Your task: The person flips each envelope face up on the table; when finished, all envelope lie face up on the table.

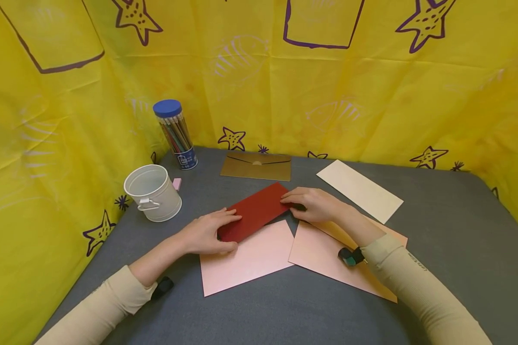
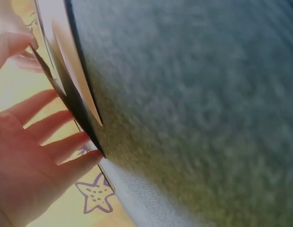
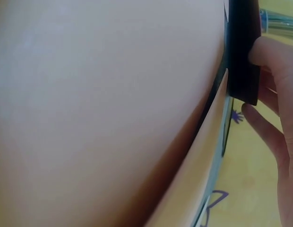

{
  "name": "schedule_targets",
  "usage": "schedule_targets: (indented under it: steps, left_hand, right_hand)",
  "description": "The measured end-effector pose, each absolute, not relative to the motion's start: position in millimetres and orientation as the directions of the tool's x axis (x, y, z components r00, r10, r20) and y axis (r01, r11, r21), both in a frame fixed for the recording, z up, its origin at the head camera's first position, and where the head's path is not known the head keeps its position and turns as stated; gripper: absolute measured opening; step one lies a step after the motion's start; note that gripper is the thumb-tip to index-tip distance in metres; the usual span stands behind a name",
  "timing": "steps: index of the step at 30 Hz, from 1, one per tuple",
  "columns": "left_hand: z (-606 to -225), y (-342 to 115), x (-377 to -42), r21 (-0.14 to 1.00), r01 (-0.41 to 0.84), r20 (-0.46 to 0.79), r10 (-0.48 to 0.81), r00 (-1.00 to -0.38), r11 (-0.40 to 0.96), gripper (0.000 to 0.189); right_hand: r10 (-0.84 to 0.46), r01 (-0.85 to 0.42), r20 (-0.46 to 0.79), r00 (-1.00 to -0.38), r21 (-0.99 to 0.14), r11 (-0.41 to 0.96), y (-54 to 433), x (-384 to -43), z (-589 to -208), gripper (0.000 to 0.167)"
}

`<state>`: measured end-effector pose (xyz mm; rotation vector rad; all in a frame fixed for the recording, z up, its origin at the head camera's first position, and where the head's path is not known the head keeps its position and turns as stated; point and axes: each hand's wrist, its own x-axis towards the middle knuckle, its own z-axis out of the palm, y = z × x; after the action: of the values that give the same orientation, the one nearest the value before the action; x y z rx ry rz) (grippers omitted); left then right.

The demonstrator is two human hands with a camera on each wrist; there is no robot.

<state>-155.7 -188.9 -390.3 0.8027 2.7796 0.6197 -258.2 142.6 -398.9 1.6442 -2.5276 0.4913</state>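
A red envelope (image 1: 259,211) is held slantwise between both hands, its right end farther back. At its left end, my left hand (image 1: 205,233) grips it, thumb at the near edge and fingers at the far one. My right hand (image 1: 315,205) pinches the right end between thumb and fingers. The left wrist view shows the left hand (image 2: 33,151) with its fingers spread along the dark, edge-on envelope (image 2: 75,109). In the right wrist view, the right thumb lies on the envelope's shaded face (image 3: 243,52). Below it lie a pink envelope (image 1: 250,263) and a peach envelope (image 1: 328,251).
A gold envelope (image 1: 241,168) lies at the back, and a cream envelope (image 1: 360,189) to the right. On the left stand a white bucket (image 1: 155,199), a pink eraser (image 1: 177,183) and a blue-lidded pencil tub (image 1: 174,134). Yellow patterned cloth (image 1: 259,86) hangs around the table (image 1: 276,316).
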Motion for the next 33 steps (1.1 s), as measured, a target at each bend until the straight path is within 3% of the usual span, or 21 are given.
schedule_targets:
  steps: [15,23,28,33]
  left_hand:
    - [-382.9,-203.2,-161.7,0.443,0.658,0.251,0.620,-0.743,0.609,0.035]
    - [-381.6,-212.1,-168.4,0.448,0.767,0.450,0.626,-0.637,0.458,0.024]
    - [-381.0,-217.2,-173.9,0.437,0.798,0.526,0.601,-0.602,0.416,0.023]
    - [-376.8,-219.8,-177.4,0.437,0.772,0.534,0.557,-0.636,0.461,0.023]
  right_hand:
    - [-0.821,-0.920,0.422,-0.384,-0.246,0.304,141.7,-259.0,-394.4,0.026]
    - [-0.765,-0.939,0.547,-0.339,-0.243,0.242,140.2,-261.0,-393.1,0.023]
    - [-0.723,-0.924,0.576,-0.380,-0.268,0.273,140.4,-261.1,-391.7,0.023]
    - [-0.683,-0.908,0.599,-0.418,-0.300,0.293,140.4,-261.5,-391.3,0.023]
